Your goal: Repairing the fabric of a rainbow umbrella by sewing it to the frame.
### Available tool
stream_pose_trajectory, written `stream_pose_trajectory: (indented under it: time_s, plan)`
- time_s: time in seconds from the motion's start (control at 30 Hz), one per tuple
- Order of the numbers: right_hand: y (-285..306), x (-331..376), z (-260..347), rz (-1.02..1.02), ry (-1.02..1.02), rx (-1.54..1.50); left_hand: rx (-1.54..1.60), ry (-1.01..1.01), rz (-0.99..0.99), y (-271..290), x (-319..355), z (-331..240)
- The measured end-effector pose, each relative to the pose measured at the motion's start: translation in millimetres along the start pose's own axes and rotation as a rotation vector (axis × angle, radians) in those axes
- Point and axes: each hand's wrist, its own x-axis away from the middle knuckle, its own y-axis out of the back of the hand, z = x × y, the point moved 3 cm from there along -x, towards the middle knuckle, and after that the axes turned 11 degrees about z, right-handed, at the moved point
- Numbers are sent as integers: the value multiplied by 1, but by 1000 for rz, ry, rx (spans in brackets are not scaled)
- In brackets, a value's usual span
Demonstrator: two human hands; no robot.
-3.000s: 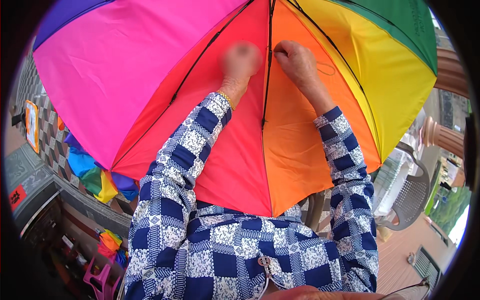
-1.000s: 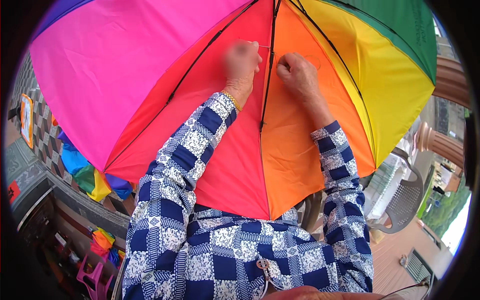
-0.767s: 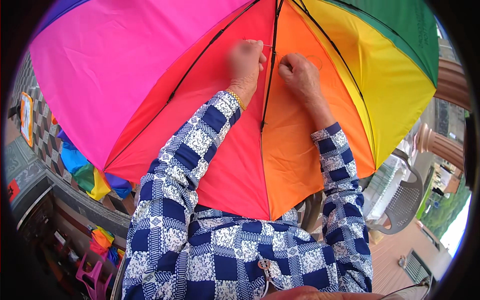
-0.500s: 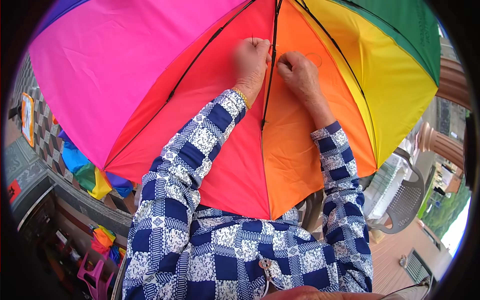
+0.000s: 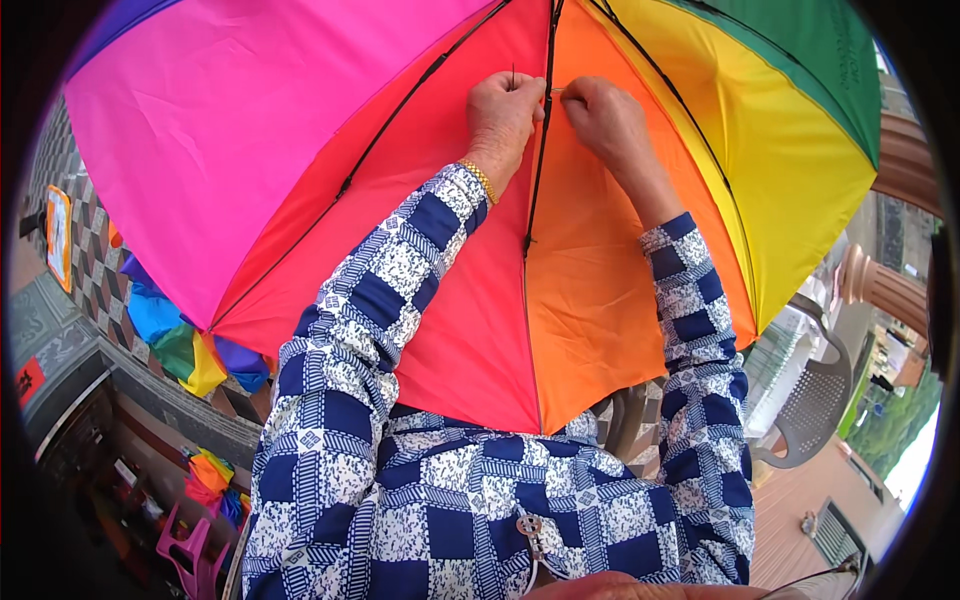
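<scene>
An open rainbow umbrella (image 5: 455,290) is spread before me with its inner side and black ribs facing me, its lower edge at my lap. My left hand (image 5: 503,118) is pinched closed over the red panel, just left of the middle rib (image 5: 541,150). From its fingertips a thin dark needle-like piece (image 5: 514,76) sticks up. Across the rib, over the orange panel, my right hand (image 5: 608,120) is closed in a pinch. A fine pale thread (image 5: 557,90) runs from its fingertips toward the rib. The tips of several fingers are hidden.
At the left, more rainbow umbrella cloth (image 5: 185,345) lies on the tiled floor. A pink plastic stool (image 5: 192,550) stands at the lower left near another colourful bundle (image 5: 211,475). To the right are a grey-brown perforated chair (image 5: 808,405) and reddish columns (image 5: 890,290).
My right hand has moved up, level with the left one beside the rib. The left hand has shifted slightly up. The thread loop that stood out right of my right hand no longer shows.
</scene>
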Motion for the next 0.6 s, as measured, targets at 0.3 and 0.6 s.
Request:
stream_pose_trajectory:
  time_s: [0.3,0.6]
  plan:
    - [1,21,18,142,-56,-62,56,-9,-35,6,1,0]
    - [1,12,6,-21,-49,4,49,-22,-17,7,1,-4]
